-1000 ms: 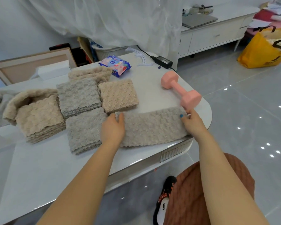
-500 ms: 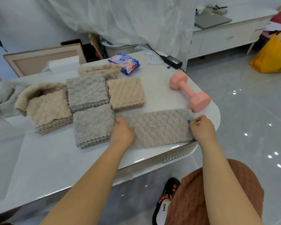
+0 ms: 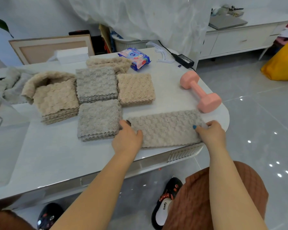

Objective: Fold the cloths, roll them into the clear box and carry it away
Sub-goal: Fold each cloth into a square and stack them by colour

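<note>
Since the earlier frames the right hand (image 3: 209, 131) is seen drawn a little closer over the right end of the grey cloth (image 3: 166, 128), while the left hand (image 3: 126, 138) is kept at the left end. The grey cloth is spread as a long folded strip along the near edge of the table (image 3: 56, 155). Its right end is pinched between the curled fingers and the thumb of the right hand. The left hand is rested on the other end with the thumb laid on the pile, nothing being gripped by it. Just beside the strip's left end a grey stack (image 3: 98, 118) is set, with a second grey stack (image 3: 96, 83) behind it. A beige stack (image 3: 135, 87) is placed to the right of that one, and a taller beige pile (image 3: 56, 98) to the left. A pink dumbbell (image 3: 200, 92) is laid just beyond the strip's right end, near the table's rounded corner. A packet of wipes (image 3: 135, 58) and a black power adapter (image 3: 184, 59) are found at the far side.
</note>
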Motion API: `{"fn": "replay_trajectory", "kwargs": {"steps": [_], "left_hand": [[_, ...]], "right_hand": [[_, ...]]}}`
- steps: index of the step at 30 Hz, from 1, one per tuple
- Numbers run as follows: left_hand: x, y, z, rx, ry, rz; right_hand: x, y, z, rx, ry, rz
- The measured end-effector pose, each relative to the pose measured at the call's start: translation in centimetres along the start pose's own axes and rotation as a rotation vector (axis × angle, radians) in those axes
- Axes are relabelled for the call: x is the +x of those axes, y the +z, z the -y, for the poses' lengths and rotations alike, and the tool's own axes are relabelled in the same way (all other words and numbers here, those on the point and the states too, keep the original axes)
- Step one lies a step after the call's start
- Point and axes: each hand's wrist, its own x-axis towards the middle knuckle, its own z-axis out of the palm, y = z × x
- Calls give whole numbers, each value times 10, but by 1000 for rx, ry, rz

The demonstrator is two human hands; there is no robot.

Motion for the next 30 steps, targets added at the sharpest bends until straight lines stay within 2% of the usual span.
{"fn": "replay_trajectory", "kwargs": {"steps": [3, 5, 7, 9, 10, 12, 14, 18, 20, 22, 23, 25, 27, 30], "left_hand": [[-4, 10, 10, 202, 96, -77], [-4, 16, 13, 298, 310, -254], [0, 23, 8, 226, 626, -384], [7, 25, 0, 183, 797, -231], [10, 25, -2, 207, 768, -88], [19, 30, 2, 256, 595, 138], [24, 35, 7, 261, 462, 205], [29, 28, 5, 209, 389, 289], [28, 14, 4, -37, 356, 394], [22, -1, 8, -452, 269, 396], [18, -7, 12, -611, 217, 335], [6, -15, 25, -738, 116, 212], [-7, -14, 37, -759, 30, 196], [-11, -8, 56, -826, -99, 212]], "right_hand": [[-1, 4, -1, -39, 7, 68], [-2, 5, -2, -40, 0, 49], [-3, 5, -3, -25, 2, 51], [-4, 4, -4, 5, 22, 57], [-4, 3, -5, 20, 30, 60], [-3, 0, -8, 50, 27, 44], [-4, -1, -13, 81, 6, -20], [-16, 2, -9, 150, -30, -177], [-25, 7, 2, 240, -124, -208], [-41, 14, 20, 348, -255, -201], [-51, 19, 31, 400, -334, -165], [-73, 34, 51, 438, -526, -34], [-91, 51, 63, 379, -693, 121], [-110, 78, 68, 254, -782, 352]]}}
